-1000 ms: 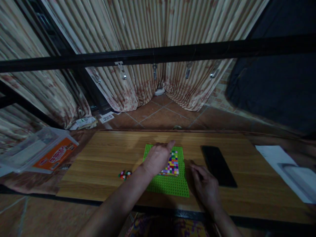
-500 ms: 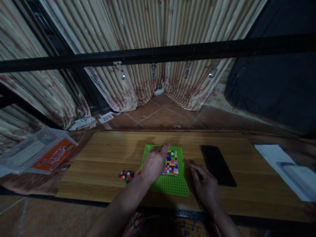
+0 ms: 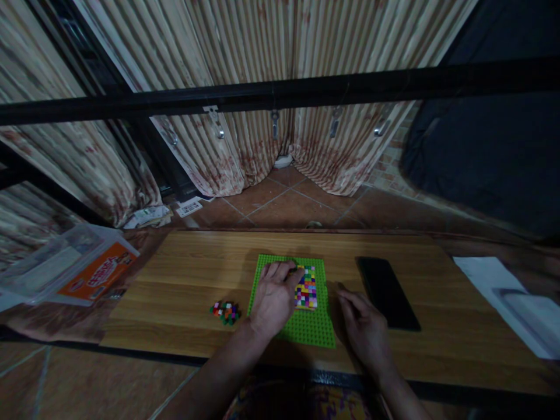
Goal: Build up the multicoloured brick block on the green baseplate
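Observation:
A bright green studded baseplate (image 3: 308, 335) lies on the wooden table, carrying a block of small multicoloured toy bricks (image 3: 307, 291). My left hand (image 3: 273, 294) is over the block's left side, fingers bent and thumb close to the index finger at its top edge. Whatever is between those fingertips is hidden. Just right of the baseplate, my right hand (image 3: 365, 326) rests on the tabletop with its fingers curled in. Anything inside it cannot be seen. A small pile of loose bricks (image 3: 225, 312) is on the table, left of the baseplate.
A black flat tablet-like slab (image 3: 388, 294) lies right of my right hand. Left of the wooden table (image 3: 170, 291) stands a clear plastic box (image 3: 70, 262) with an orange label. White sheets (image 3: 494, 286) are at the far right. A dark bar (image 3: 262, 96) crosses beyond the table.
My left hand has shifted slightly; its fingers, earlier pointing forward with the index extended, are now bent down over the bricks' top edge. My right hand has stayed put.

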{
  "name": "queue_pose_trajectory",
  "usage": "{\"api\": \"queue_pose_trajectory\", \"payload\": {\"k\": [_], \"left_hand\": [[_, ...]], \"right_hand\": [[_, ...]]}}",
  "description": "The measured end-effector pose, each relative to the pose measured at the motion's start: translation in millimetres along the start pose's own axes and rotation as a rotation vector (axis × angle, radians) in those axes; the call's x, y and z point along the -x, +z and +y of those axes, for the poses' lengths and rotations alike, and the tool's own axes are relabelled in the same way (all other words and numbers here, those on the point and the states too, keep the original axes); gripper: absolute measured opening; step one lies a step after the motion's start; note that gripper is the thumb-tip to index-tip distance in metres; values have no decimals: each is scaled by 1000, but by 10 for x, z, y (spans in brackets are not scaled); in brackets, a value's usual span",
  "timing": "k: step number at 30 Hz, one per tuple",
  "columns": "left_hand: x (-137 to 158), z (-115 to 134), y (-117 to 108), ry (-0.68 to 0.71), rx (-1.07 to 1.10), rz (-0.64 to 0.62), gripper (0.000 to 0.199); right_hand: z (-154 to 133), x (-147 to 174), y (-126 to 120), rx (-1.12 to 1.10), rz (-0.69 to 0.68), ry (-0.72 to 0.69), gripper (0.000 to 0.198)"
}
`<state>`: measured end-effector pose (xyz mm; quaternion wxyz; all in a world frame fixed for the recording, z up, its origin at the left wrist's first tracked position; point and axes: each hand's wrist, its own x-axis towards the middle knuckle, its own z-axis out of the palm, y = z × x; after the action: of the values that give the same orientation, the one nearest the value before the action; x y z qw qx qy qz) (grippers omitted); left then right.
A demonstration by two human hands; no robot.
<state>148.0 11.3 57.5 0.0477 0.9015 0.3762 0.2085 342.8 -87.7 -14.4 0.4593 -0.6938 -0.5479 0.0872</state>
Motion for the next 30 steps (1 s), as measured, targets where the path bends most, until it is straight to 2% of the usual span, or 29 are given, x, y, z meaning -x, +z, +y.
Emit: {"api": "queue_pose_trajectory", "payload": {"k": [14, 21, 25, 30], "left_hand": [[-34, 58, 20, -43, -25, -39, 35], [74, 131, -35, -102, 54, -22, 46], [347, 21, -112, -245, 134, 97, 49], [905, -482, -220, -538, 110, 230, 32]], "right_hand": [[27, 3, 8, 32, 1, -23, 32], [107, 17, -14, 77, 1, -66, 36], [171, 22, -25, 130, 7, -77, 41], [196, 23, -37, 155, 7, -83, 45]]}}
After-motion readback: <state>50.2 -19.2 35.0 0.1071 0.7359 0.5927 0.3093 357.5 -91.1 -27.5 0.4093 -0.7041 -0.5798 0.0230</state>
